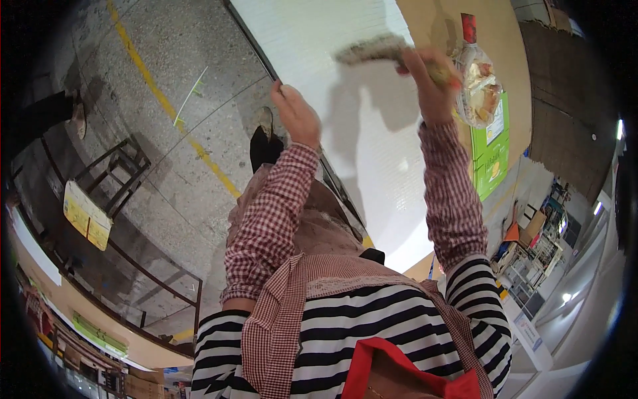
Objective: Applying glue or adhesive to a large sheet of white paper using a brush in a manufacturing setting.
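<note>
Brush [373,50], grey-bristled & blurred, sits btwn 12 and 1 o'clock in the wearer's view, over a white sheet [405,219] laid on a tan work surface [515,60]. The pose suggests a sweep across the sheet; if so, it'd go best w/ light, even pressure, bristles kept nearly flat & long overlapping strokes toward the near side. Worth keeping the wrist loose, too, b/c a stiff jab could mark the sheet. Swings to 3 o'clock should stay short: a clear plastic bag [475,100] lies at 2 o'clock, right by the knuckles, overlapping a green carton [490,159] at approx. 2:30.

R hand [433,83], btwn 1 and 2 o'clock, is wrapped round the brush's handle end, bristles pointing to 9; can't tell whether they touch the sheet. L hand [299,116], just shy of 12 o'clock, has its fingers curled at the dark edge [256,46] along the sheet's left side; can't tell if it's clasping that edge, pinching something thin or merely resting there.
</note>
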